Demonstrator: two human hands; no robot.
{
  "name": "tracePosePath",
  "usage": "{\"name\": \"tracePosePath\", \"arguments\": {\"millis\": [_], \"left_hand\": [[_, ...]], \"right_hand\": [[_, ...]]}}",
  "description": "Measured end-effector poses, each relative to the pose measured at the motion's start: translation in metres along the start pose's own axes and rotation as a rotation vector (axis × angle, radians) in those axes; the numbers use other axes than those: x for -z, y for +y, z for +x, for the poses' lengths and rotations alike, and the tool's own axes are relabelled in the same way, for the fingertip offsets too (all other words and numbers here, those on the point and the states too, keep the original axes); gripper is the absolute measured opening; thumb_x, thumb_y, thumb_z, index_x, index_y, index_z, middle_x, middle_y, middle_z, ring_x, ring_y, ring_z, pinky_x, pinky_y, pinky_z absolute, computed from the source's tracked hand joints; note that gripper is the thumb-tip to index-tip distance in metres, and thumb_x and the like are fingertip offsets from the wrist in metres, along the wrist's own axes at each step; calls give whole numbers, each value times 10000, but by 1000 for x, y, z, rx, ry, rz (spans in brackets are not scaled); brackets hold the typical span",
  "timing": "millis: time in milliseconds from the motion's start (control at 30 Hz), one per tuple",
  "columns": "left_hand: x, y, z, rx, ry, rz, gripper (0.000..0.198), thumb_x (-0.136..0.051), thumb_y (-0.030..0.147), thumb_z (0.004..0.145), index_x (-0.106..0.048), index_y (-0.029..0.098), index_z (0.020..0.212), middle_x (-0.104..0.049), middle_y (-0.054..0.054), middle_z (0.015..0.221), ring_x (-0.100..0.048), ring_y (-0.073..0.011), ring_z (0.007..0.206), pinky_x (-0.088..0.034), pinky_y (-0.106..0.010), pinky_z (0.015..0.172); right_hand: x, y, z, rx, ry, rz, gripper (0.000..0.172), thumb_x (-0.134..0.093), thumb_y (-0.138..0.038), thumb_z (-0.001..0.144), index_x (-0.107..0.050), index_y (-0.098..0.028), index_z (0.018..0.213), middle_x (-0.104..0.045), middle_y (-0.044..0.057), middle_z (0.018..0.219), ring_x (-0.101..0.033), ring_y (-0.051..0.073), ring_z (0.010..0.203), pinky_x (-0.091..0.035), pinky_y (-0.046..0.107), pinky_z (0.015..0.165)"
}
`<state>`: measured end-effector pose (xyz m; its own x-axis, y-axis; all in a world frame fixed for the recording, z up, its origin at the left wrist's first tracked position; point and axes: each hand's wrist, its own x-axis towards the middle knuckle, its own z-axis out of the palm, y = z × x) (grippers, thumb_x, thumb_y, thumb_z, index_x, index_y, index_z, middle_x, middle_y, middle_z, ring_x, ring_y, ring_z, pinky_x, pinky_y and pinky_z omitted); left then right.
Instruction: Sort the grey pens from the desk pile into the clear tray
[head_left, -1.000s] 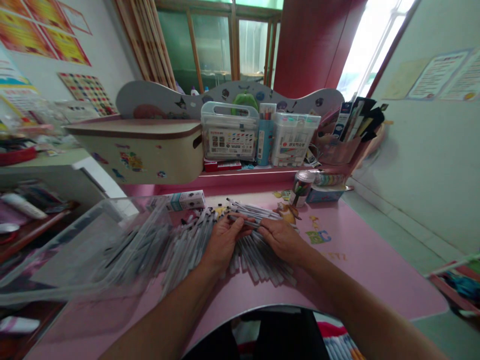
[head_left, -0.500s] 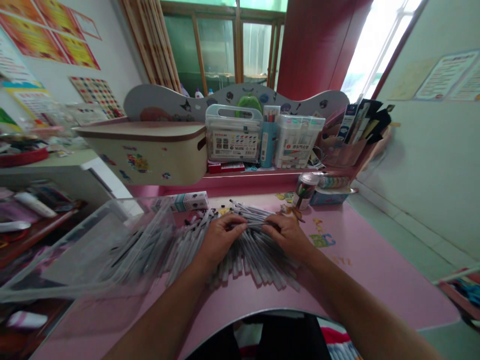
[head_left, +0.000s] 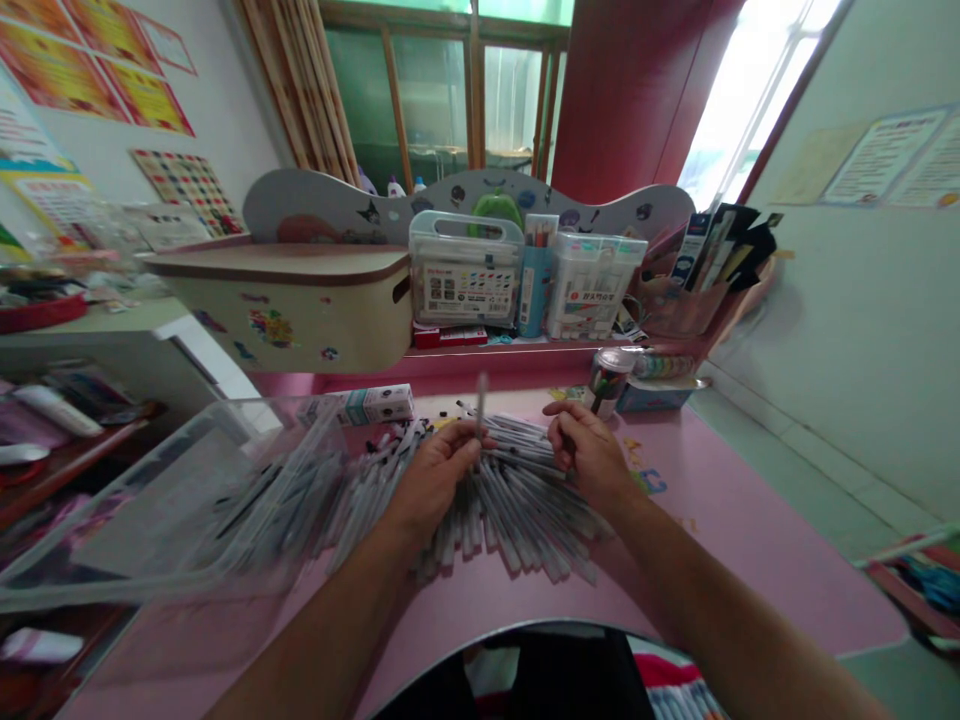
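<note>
Between the thumb and fingers of my left hand [head_left: 435,470] is a slim pale pen [head_left: 481,405], held upright and blurred at its top. My right hand [head_left: 592,455] is apart from it, over the right side of the pile, with its fingers curled together. Whether a small thing is pinched in them cannot be made out. Beneath both hands a heap of grey-white pens [head_left: 517,510] fans out across the pink desk [head_left: 712,570]. To the left, a clear plastic box [head_left: 150,580] holds more pens and lies close to the heap.
Behind the pens lies a small white carton [head_left: 375,403]. A clear jar [head_left: 609,375] stands at the back right beside a blue box [head_left: 656,395]. On the raised shelf are a cream storage bin [head_left: 300,310], a marker case [head_left: 466,275] and a pen holder [head_left: 686,300].
My hands have moved apart; my right hand has shifted right, away from the left. The pen in my left hand now points up. The view has shifted slightly.
</note>
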<state>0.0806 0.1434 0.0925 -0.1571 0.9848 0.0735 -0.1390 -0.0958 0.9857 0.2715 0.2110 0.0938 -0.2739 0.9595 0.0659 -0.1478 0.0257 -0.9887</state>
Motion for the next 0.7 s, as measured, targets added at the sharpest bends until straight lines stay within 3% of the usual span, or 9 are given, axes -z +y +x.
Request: {"name": "tracePosePath", "arguments": {"millis": [67, 167, 267, 367, 533, 700], "left_hand": [[-2, 0, 0, 52, 40, -176, 192, -735, 267, 740, -652, 183, 891, -707, -18, 874, -572, -97, 640, -434, -202, 586], [-5, 0, -2, 79, 36, -338, 268, -785, 236, 696, -604, 172, 884, -696, -14, 864, -572, -76, 613, -446, -181, 554], [-6, -1, -4, 92, 13, -424, 321, -806, 221, 682, -610, 179, 933, -704, -17, 880, -616, -82, 639, -487, -180, 576], [-5, -2, -5, 94, -1, -431, 275, -795, 260, 705, -647, 170, 918, -717, -35, 927, -647, -91, 669, -507, -181, 590], [-5, -6, -4, 69, 48, -329, 235, -755, 343, 750, -710, 139, 858, -738, -87, 961, -675, -138, 705, -465, -190, 514], [-4, -9, -5, 103, 63, -300, 246, -777, 344, 730, -724, 143, 863, -750, -85, 935, -709, -182, 780, -534, -229, 613]], "right_hand": [[-5, -6, -1, -21, -49, -61, 150, -499, -281, 779, -563, -201, 889, -502, -54, 631, -327, 81, 422, -217, 228, 399], [-15, -13, -4, 29, -216, -337, 126, -489, -232, 782, -606, -196, 809, -554, -25, 684, -415, 102, 518, -293, 229, 467], [-24, -14, -4, 143, -382, -560, 285, -420, -298, 903, -572, -191, 687, -552, -1, 669, -489, 143, 640, -370, 261, 590], [-27, -11, -2, 188, -482, -607, 398, -351, -333, 964, -514, -195, 628, -520, -2, 641, -476, 144, 626, -371, 275, 611], [-24, -3, -3, 248, -412, -572, 316, -422, -326, 953, -513, -194, 681, -482, -21, 660, -457, 138, 651, -358, 263, 609], [-22, 5, -10, 293, -297, -518, 68, -548, -244, 868, -571, -190, 834, -550, -11, 755, -508, 148, 723, -385, 264, 670]]}}
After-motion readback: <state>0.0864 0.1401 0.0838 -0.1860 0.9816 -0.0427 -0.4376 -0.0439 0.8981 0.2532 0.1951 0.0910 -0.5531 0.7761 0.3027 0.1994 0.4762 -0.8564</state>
